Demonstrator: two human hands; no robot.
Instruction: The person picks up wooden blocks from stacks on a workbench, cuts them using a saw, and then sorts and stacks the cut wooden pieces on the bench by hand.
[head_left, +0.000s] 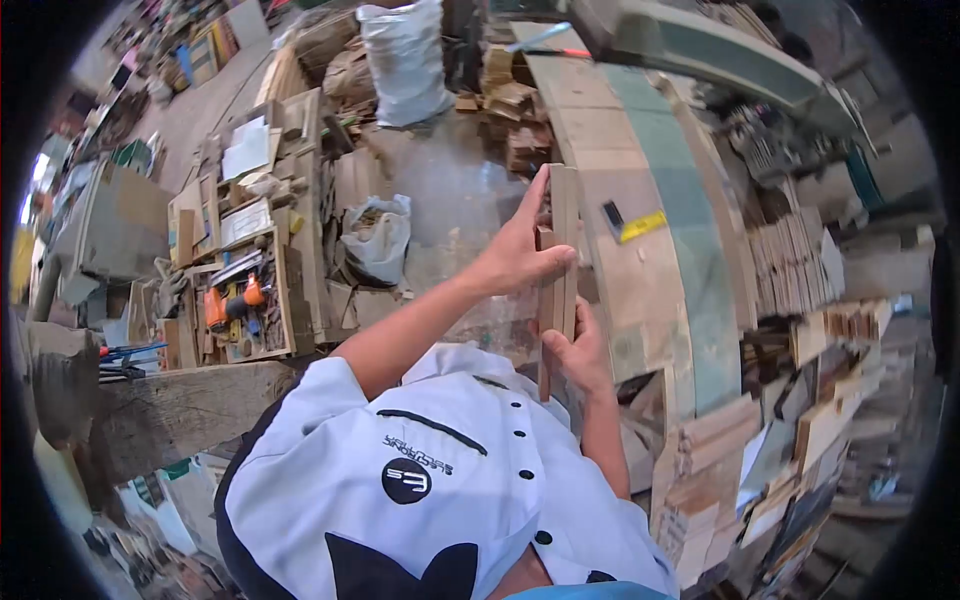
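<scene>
A bundle of narrow wooden strips (562,215) stands lengthwise in front of my body, beside the left edge of a long wooden work surface (635,290). My left hand (525,250) is closed round the upper part of the strips, with its index finger stretched along their side and its thumb across the front. Lower down, my right hand (580,350) grips the same strips, thumb on the near face. A yellow and black square (636,224) lies on the work surface to the right of the strips.
An orange power drill (233,302) sits in a wooden tray at the left. White sacks (405,62) stand behind. Stacked boards (700,470) are at the lower right, and a machine arm (715,50) crosses the upper right. A wooden beam (190,412) lies at lower left.
</scene>
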